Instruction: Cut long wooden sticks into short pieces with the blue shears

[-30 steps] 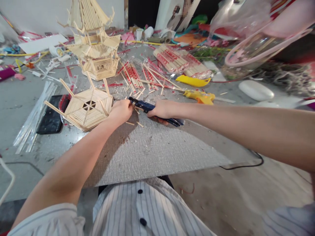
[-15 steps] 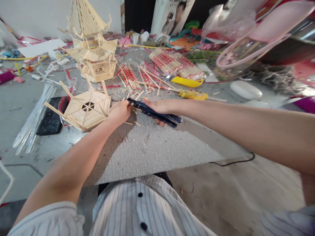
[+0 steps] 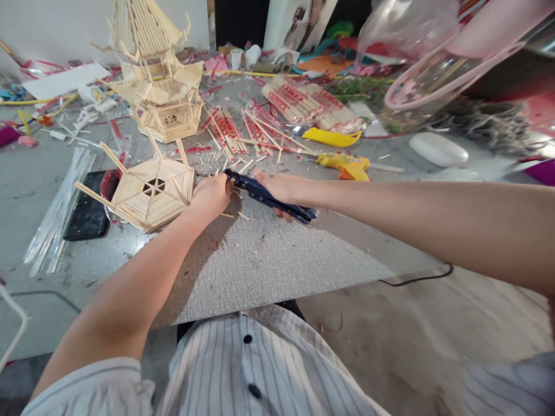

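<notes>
Pliers [image 3: 248, 185], dark blue, one pair: held aslant over the tabletop [image 3: 269, 260], to the right of the stick platform [image 3: 130, 190].

My right grip [image 3: 284, 189]: fingers and thumb wrapped round the handles, clamped on the pliers.

My left grip [image 3: 212, 193]: fingers curled at the head of the pliers; whether a stick is pinched there I cannot tell, the spot being small and partly covered.

Platform, as above: six-sided, slats laid round a spoked opening, sticks rising from its edge; on the tabletop, just beside my left grip.

Stick tower [image 3: 162, 89], tiered: behind the platform.

Cut pieces [image 3: 243, 216], short: near the pliers.

Phone [image 3: 87, 214], black: left of the platform.

Clear strips [image 3: 54, 216], several: left of the phone.

Red-marked sticks [image 3: 225, 133], loose: beyond the pliers.

Packets of sticks [image 3: 295, 104]: behind these.

Glue gun [image 3: 342, 164], yellow: just beyond my right forearm.
</notes>
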Demonstrator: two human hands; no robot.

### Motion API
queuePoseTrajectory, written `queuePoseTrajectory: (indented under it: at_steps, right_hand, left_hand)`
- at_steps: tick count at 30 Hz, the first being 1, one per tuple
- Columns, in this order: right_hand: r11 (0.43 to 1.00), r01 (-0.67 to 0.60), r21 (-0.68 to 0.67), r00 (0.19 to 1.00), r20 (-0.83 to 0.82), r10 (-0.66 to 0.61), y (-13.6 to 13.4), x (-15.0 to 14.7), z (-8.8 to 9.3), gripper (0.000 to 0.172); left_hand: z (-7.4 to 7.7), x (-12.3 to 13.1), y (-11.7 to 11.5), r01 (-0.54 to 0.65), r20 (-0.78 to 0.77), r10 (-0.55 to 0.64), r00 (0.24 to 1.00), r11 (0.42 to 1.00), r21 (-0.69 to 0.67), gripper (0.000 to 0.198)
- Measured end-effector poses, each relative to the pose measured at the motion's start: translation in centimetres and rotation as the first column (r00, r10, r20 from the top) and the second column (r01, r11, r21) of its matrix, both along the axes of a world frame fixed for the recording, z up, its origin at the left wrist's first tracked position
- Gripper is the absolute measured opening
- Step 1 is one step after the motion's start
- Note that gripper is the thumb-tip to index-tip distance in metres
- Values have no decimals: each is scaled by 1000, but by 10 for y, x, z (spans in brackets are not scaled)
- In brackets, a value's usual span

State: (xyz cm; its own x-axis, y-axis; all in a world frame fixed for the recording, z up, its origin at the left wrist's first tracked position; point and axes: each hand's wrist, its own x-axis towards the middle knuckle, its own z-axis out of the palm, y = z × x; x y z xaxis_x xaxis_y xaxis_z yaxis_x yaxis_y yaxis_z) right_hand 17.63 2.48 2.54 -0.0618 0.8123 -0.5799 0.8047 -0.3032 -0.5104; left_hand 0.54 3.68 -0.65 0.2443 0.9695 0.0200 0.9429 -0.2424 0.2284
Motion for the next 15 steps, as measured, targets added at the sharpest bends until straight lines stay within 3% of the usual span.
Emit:
queuePoseTrajectory:
  at_steps: [7, 15]
  right_hand:
    - [998, 68, 17, 997, 47, -69, -2, -2, -1, 79]
    - [998, 39, 56, 997, 65, -43, -2, -2, -2, 76]
  left_hand:
    - [4, 3, -2, 3, 26, -3, 1000, 1000, -24, 35]
    - [2, 2, -2, 6, 40, -5, 999, 1000, -24, 35]
